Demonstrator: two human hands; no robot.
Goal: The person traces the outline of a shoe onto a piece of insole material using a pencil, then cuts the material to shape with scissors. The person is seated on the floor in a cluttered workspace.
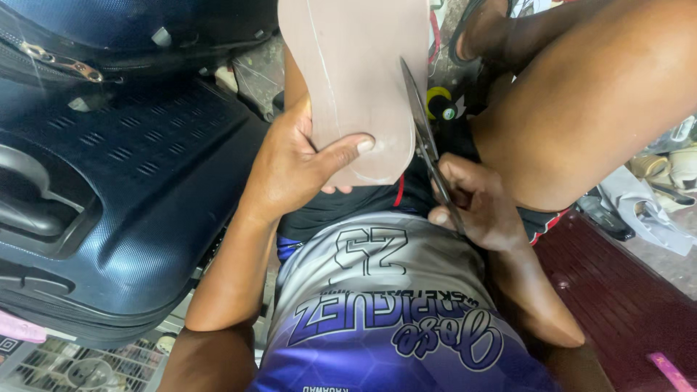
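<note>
Sole [356, 80]: you held it over your lap, left hand [294, 163] clamped on its rounded near end, thumb across the face. Right hand [475, 207] was closed around a knife [425, 141], blade on the sole's right edge. Trimming there looked unfinished; the suitcase [123, 189] lay left of the sole.

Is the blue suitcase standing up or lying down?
Lying down: the suitcase rests flat, its broad ribbed side and handle facing up.
</note>
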